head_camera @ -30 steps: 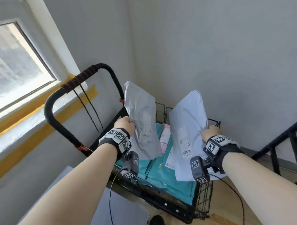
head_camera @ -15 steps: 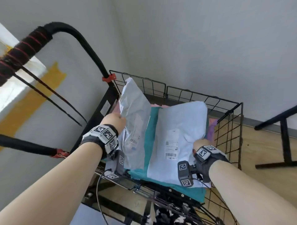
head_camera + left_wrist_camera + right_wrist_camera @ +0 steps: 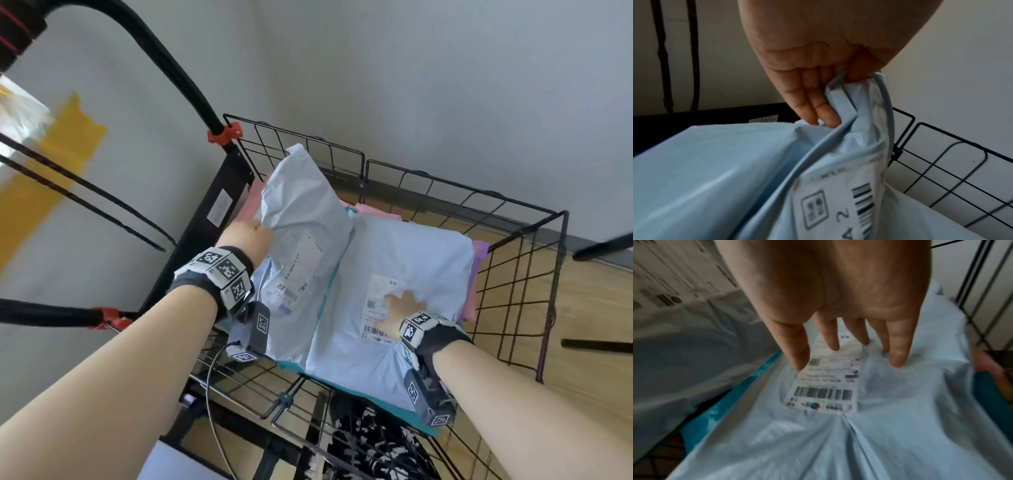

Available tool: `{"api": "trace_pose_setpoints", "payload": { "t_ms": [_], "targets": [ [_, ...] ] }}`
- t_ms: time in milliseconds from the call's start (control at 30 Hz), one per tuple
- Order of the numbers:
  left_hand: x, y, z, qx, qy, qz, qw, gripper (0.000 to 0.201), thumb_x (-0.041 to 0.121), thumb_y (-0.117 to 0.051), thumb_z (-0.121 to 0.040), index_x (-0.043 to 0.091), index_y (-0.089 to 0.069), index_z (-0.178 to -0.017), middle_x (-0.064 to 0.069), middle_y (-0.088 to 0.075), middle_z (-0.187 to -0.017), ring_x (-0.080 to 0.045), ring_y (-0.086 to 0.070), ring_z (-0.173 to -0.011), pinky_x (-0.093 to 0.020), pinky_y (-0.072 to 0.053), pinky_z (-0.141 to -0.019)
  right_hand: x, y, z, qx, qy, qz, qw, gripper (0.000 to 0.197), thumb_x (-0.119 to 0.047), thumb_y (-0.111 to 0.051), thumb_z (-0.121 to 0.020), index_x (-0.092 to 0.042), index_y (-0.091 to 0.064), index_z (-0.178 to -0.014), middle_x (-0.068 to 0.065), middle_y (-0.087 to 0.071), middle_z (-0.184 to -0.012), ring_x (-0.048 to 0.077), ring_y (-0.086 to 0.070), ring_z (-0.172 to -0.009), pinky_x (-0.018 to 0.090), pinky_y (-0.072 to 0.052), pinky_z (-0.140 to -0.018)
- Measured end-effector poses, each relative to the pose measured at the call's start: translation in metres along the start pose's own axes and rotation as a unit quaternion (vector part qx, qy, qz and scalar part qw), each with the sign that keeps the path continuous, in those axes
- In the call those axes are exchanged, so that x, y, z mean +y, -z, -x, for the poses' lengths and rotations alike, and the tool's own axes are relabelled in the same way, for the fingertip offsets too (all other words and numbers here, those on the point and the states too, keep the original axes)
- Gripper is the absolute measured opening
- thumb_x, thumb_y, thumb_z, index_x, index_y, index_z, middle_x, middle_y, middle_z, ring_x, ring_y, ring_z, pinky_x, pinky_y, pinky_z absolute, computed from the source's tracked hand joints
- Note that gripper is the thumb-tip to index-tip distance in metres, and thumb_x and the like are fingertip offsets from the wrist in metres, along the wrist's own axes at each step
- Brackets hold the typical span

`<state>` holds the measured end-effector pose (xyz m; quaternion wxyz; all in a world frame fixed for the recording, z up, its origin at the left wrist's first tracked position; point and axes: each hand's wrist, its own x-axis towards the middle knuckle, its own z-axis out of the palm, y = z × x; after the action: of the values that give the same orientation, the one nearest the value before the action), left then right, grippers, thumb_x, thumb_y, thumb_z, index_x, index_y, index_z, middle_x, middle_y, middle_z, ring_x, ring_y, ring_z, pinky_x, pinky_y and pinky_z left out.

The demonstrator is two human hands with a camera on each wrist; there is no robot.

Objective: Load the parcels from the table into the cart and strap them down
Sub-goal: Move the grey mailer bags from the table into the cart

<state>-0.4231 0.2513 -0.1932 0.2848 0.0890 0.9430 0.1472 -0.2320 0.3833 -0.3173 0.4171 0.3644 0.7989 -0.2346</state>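
Observation:
Two pale blue mailer parcels are in the black wire cart. The left parcel leans tilted, its top against the cart's back wall. My left hand grips its folded edge between thumb and fingers. The right parcel lies flat on teal and pink parcels beneath it. My right hand rests on it with straight fingers, fingertips on its white barcode label.
The cart's black handle with red clips rises at the left, with two dark straps running beside it. Grey walls stand close behind. Wooden floor and black metal legs are to the right. A patterned shoe shows below the cart.
Both parcels came down from held upright above the cart into the basket. My right hand let go of its parcel's edge and now lies flat on top. My left hand keeps its grip.

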Motion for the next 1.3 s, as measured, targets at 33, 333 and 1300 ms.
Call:
{"api": "trace_pose_setpoints", "payload": {
  "t_ms": [33,333,1300],
  "targets": [
    [-0.001,0.001,-0.006,0.008,0.006,0.013,1.0,0.028,0.011,-0.034,-0.092,0.004,-0.049,-0.069,-0.018,-0.053,-0.088,-0.026,-0.047,-0.076,-0.03,-0.036,-0.068,-0.003,0.006,-0.001,0.026,0.005,-0.016,1.0,0.054,-0.042,-0.053,-0.09,-0.016,-0.04,-0.136,0.014,-0.037,-0.142,0.034,-0.039,-0.13,0.039,-0.036,-0.106],
    [-0.027,-0.048,-0.035,-0.008,0.049,-0.175,0.983,0.079,0.032,-0.061,-0.087,0.016,-0.012,-0.148,-0.013,-0.005,-0.154,-0.04,-0.043,-0.126,-0.044,-0.042,-0.098,-0.007,0.016,-0.021,0.097,0.052,0.039,0.993,0.077,-0.035,-0.056,-0.09,-0.039,-0.005,-0.148,0.006,0.023,-0.156,0.041,0.014,-0.142,0.053,-0.027,-0.11],
    [-0.017,-0.107,-0.048,-0.245,-0.069,-0.233,0.939,0.046,0.011,-0.035,-0.098,0.02,-0.037,-0.143,-0.005,-0.034,-0.15,-0.024,-0.038,-0.135,-0.03,-0.033,-0.11,-0.032,0.021,-0.047,0.027,0.032,0.09,0.995,0.106,-0.051,-0.066,-0.08,-0.042,0.015,-0.146,0.016,0.031,-0.151,0.048,0.018,-0.139,0.072,-0.02,-0.103]
  ]
}}
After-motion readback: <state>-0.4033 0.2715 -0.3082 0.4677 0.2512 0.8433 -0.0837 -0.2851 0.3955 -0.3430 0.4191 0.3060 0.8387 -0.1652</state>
